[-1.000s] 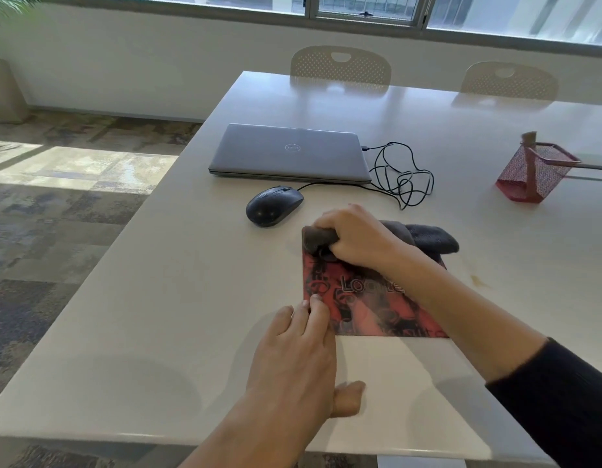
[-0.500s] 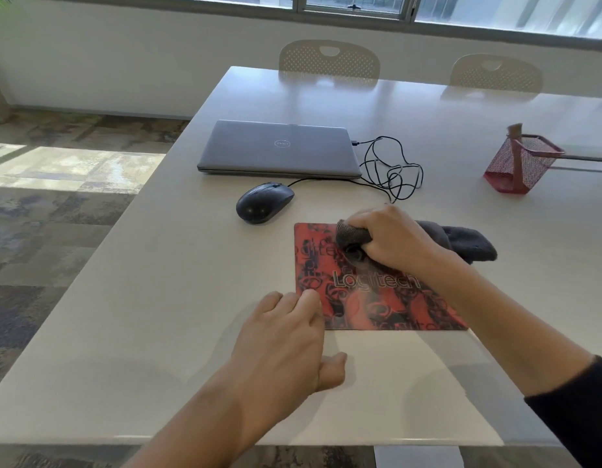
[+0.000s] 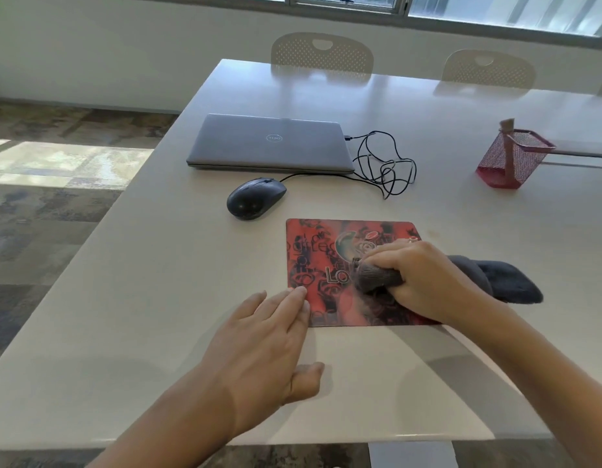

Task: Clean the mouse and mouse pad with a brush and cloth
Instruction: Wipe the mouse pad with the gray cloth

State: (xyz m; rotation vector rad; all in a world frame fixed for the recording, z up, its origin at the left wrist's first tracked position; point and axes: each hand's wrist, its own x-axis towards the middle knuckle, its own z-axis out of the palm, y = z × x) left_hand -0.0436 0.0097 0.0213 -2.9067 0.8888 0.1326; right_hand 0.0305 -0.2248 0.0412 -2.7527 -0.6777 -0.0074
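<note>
1. Right hand [image 3: 424,282] has slid the bunched dark grey cloth [image 3: 377,276] from the pad's top edge down toward its middle and right half; the far-left corner is now uncovered.
2. Large white rectangular table [image 3: 157,298] carries everything; two pale perforated chairs [image 3: 321,54] stand at its far edge.
3. Closed grey laptop [image 3: 272,143] lies beyond the pad, a tangled black cable [image 3: 384,167] at its right.
4. Red-and-black printed rectangular mouse pad [image 3: 313,261] lies flat near the front edge; its right part is hidden by the hand and cloth.
5. Left hand [image 3: 265,342]: fingers straight, tips pressing the pad's near-left corner, holding nothing.
6. Right hand's fingers are curled tight round the cloth; its loose end trails off the pad to the right.
7. Black wired mouse [image 3: 255,199] sits just beyond the pad's far-left corner, apart from it.
8. Red mesh holder [image 3: 512,160] far right, a pale handle poking out; can't identify it.
</note>
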